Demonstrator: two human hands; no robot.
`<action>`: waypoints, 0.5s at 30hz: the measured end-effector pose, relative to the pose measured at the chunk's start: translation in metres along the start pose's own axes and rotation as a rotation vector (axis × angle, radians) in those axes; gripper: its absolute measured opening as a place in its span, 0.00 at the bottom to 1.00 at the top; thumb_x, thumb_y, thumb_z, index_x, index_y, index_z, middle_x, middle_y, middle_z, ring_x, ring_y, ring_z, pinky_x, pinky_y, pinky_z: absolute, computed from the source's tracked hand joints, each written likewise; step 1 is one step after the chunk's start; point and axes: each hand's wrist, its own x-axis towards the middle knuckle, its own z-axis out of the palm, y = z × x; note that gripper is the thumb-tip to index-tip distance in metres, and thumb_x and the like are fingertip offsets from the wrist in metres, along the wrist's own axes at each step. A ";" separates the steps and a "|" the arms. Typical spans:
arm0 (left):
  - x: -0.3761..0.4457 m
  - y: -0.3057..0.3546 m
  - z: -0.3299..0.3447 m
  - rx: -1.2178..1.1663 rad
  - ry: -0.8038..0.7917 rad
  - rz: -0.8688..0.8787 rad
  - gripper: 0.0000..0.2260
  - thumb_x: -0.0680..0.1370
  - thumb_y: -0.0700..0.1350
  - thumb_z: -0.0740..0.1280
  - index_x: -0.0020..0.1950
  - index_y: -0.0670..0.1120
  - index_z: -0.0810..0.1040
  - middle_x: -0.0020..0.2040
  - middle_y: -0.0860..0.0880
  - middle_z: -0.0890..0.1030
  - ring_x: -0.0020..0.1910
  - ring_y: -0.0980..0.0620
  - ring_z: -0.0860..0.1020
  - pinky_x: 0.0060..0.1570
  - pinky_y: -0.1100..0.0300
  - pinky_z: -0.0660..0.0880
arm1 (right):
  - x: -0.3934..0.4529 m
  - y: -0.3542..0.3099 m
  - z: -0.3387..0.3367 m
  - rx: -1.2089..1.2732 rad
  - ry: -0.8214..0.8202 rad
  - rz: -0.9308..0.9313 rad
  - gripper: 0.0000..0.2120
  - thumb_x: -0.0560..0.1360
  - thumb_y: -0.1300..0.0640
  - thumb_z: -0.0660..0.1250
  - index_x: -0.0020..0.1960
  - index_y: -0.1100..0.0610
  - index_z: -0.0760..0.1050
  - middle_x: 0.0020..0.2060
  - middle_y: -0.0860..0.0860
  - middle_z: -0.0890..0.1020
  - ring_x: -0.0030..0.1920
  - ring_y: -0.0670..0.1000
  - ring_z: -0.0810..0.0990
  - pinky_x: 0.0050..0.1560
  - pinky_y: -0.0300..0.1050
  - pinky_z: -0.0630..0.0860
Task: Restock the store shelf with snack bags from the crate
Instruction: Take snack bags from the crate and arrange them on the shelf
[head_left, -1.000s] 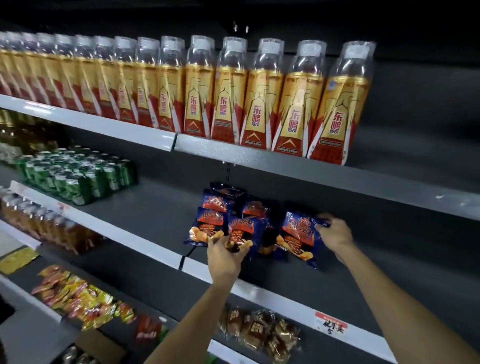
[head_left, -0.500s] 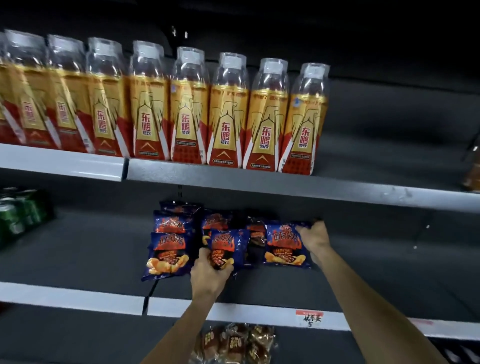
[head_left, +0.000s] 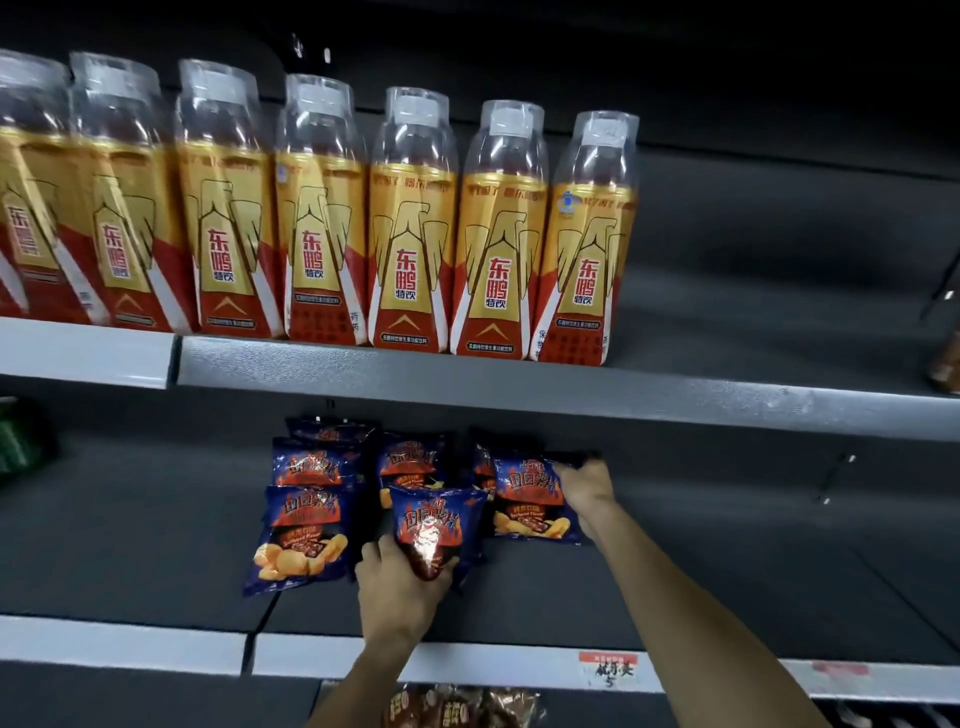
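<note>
Snack bags, dark blue with red flames and pictured crisps, sit in a cluster on the middle shelf (head_left: 675, 587), a wide dark grey board with a pale front lip. Above it, the upper shelf (head_left: 519, 387) carries a long row of drink bottles (head_left: 410, 234) with gold and red labels and clear caps, standing upright side by side up to the board's front edge.

The cluster forms three short columns running from front to back. The left column's front bag (head_left: 301, 540) leans back on the board with two more bags behind it. The middle column's front bag (head_left: 434, 525) is held at its lower end by the left hand (head_left: 400, 592): the thumb lies on the bag's left side and the fingers curl under and around its bottom right corner, so the bag rises upright out of the top of the fist, with another bag (head_left: 410, 462) just behind it. The right column's front bag (head_left: 530, 499) stands at the right of the cluster, and the right hand (head_left: 584, 488) grips its upper right corner, fingers folded over the top edge; the bag lies to the left of and below that hand. Behind it a further bag shows only as a dark edge.

On the middle shelf's front lip sits a small price tag (head_left: 608, 670) with red print and handwriting. Below the lip, brownish packets (head_left: 457, 709) show partly, blurred. At the far left edge a green blur (head_left: 15, 441) sits on the same level as the cluster.
</note>
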 end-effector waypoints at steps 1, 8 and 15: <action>0.001 -0.001 0.001 0.014 0.005 -0.004 0.35 0.66 0.61 0.76 0.62 0.40 0.69 0.56 0.44 0.70 0.56 0.43 0.70 0.56 0.49 0.72 | 0.006 0.003 0.005 0.024 -0.016 0.016 0.17 0.76 0.56 0.70 0.62 0.60 0.73 0.54 0.56 0.81 0.53 0.55 0.80 0.53 0.49 0.78; 0.005 -0.013 0.003 0.043 0.038 -0.030 0.34 0.65 0.61 0.77 0.60 0.44 0.68 0.56 0.46 0.69 0.56 0.44 0.69 0.56 0.48 0.73 | 0.040 0.023 0.038 0.087 -0.090 0.096 0.21 0.74 0.55 0.73 0.62 0.62 0.72 0.53 0.58 0.82 0.52 0.58 0.82 0.53 0.54 0.81; 0.005 -0.011 0.005 -0.025 0.035 -0.024 0.33 0.65 0.59 0.77 0.59 0.45 0.66 0.53 0.50 0.64 0.54 0.46 0.73 0.52 0.48 0.76 | 0.018 0.019 0.040 0.017 -0.046 0.057 0.21 0.78 0.57 0.68 0.68 0.60 0.66 0.64 0.57 0.76 0.63 0.58 0.75 0.63 0.51 0.73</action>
